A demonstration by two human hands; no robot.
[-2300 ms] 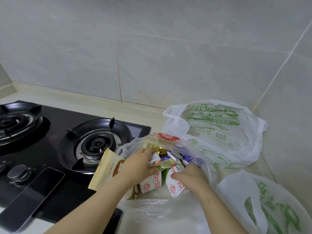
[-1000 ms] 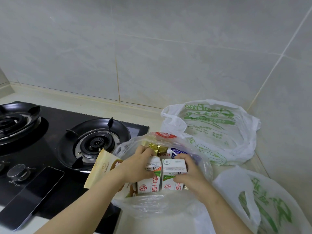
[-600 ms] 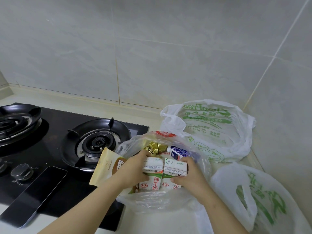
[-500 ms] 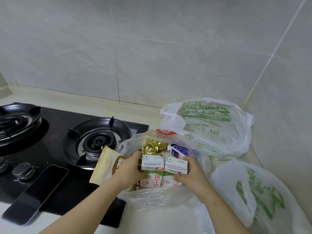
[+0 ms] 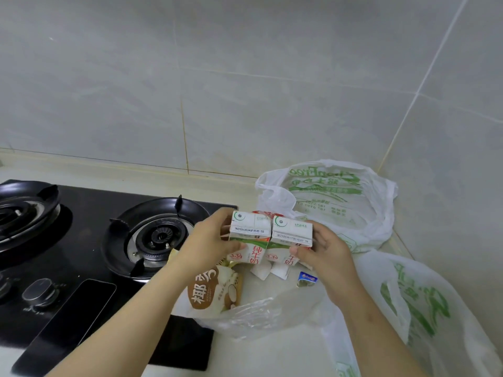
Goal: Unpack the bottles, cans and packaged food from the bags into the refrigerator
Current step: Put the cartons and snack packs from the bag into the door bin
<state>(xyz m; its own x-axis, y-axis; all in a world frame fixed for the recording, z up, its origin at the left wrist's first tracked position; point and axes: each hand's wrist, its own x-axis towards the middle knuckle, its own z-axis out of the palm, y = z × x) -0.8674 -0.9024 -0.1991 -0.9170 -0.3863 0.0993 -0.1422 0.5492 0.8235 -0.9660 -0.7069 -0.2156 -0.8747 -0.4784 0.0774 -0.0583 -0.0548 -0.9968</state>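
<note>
Gripping the left milk carton [image 5: 250, 235] in the left hand [image 5: 209, 242], fingers curled round its outer side and thumb on the front. Gripping the right milk carton [image 5: 292, 232] in the right hand [image 5: 325, 255] the same way, thumb across the lower front edge. Both upright, pressed side by side and touching, white tops with printed date codes facing the camera, held in the air above the open clear bag [image 5: 261, 314] lying crumpled on the pale worktop [image 5: 272, 355]. Inside that bag, a brown and cream snack packet [image 5: 215, 291] on the left, next to white carton corners and a small blue-labelled item [image 5: 307, 278], perhaps a sachet, too small to tell. Behind the cartons, against the wall corner, a white bag [image 5: 334, 197] with green print; nearer on the right, a second white bag [image 5: 413, 303] of the same kind. To the left, a black gas hob [image 5: 89, 221], with a dark phone [image 5: 68, 322] lying flat on its front edge.
</note>
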